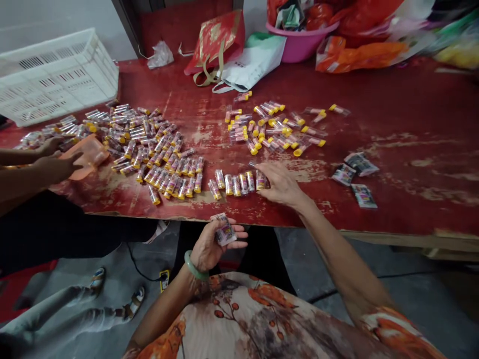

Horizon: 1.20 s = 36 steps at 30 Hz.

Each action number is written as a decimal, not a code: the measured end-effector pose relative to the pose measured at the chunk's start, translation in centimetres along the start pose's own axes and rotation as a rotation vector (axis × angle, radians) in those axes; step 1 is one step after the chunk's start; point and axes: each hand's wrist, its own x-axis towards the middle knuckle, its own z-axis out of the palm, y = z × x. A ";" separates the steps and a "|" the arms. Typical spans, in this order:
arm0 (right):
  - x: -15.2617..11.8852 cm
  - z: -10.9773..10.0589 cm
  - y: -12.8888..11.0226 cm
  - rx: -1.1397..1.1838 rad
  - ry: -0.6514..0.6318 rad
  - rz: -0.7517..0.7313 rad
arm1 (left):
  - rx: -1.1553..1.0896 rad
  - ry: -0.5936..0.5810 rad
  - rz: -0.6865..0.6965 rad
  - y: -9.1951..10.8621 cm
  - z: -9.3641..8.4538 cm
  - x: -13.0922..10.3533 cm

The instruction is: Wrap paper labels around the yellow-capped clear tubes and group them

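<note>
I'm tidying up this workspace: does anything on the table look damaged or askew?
Yes. The red tabletop looks damaged, its paint worn away in pale patches near the small packets. At the left end of the short row of tubes, one tube slants out of line.

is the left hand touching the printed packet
Touching: the head view shows the left hand holding the printed packet against its fingers.

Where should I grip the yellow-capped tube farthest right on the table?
Probably pinch the tube across mid-barrel, coming down from above: it lies on its side, apart from the cluster, with both long sides exposed.
</note>
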 end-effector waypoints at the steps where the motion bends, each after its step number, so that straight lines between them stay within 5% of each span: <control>1: 0.0 0.6 0.5 -0.014 -0.033 0.005 | 0.001 -0.023 -0.008 0.0 0.0 -0.2; 6: 0.0 1.0 2.0 0.091 -0.191 0.001 | 0.060 -0.062 0.015 0.3 0.1 -0.5; 9: 0.9 -0.4 3.2 0.244 -0.075 0.086 | 0.032 -0.060 0.019 0.5 -0.1 -0.6; 13: 2.4 -1.2 4.8 0.225 0.063 0.386 | 0.056 -0.002 0.071 0.6 -0.3 -0.6; 23: 4.1 1.1 6.0 0.226 -0.092 0.564 | 0.111 0.090 0.130 0.0 0.9 -0.4; 27: 3.9 0.5 6.1 0.267 -0.019 0.646 | 0.133 0.132 0.141 -0.2 0.7 -0.3; 30: 1.9 -1.0 4.5 0.407 0.135 0.650 | 0.157 0.156 0.151 -0.3 0.6 0.0; 33: -1.3 -2.5 0.8 0.813 0.272 0.638 | 0.154 0.176 0.162 -0.3 0.7 0.3; 36: -4.2 -3.3 -3.6 1.118 0.186 0.687 | 0.133 0.170 0.169 -0.5 1.3 0.7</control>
